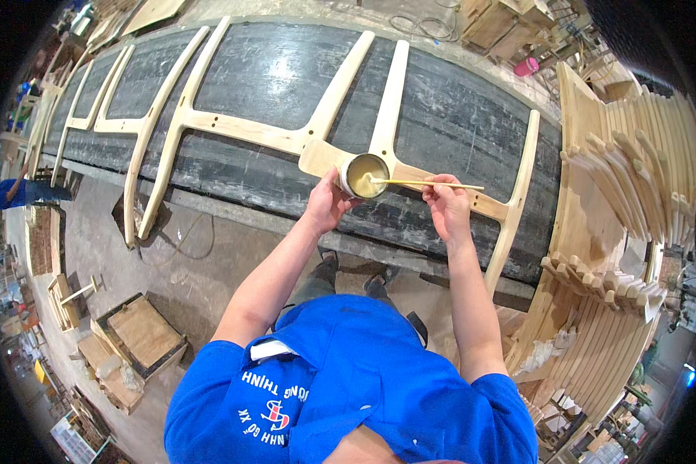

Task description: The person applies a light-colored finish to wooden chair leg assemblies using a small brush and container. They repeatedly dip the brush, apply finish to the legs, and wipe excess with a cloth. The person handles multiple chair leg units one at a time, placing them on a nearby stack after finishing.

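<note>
While left grip clasps the can, right grip pinches a thin stick, wooden frame just beyond left grip.

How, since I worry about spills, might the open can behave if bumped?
The open can could spill if tilted, as no lid covers its pale contents. Laid sideways, its round body would probably roll.
</note>
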### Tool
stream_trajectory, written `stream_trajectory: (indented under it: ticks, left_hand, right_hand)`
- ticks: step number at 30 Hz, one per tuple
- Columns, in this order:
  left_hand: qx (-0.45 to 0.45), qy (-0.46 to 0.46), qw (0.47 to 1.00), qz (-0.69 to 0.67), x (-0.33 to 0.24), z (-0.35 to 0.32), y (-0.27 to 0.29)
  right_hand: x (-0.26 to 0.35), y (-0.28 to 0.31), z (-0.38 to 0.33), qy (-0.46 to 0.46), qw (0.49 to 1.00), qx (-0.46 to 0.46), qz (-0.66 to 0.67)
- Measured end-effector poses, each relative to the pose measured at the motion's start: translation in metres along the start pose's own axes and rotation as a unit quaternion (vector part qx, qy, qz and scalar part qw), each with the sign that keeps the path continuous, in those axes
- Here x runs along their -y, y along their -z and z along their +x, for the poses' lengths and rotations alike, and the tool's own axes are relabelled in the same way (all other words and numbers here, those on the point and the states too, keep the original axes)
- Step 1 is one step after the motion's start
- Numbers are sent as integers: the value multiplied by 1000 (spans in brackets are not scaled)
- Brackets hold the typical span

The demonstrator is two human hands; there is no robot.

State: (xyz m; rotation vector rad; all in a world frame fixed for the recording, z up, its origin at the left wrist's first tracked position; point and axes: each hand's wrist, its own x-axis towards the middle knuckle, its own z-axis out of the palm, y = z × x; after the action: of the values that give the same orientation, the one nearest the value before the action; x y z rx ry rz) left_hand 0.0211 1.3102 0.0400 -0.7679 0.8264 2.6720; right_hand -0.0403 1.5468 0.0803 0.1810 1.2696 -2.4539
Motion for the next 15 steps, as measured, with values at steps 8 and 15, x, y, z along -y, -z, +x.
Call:
stream_trajectory:
  ticks: [8, 15]
  left_hand:
    - [34, 11, 999, -10, 13, 35, -9]
    - [-18, -12, 1000, -9, 11, 37, 25]
  right_hand:
    - [-30, 10, 14, -78, 983, -156, 63]
    - [9, -6, 41, 112, 967, -42, -224]
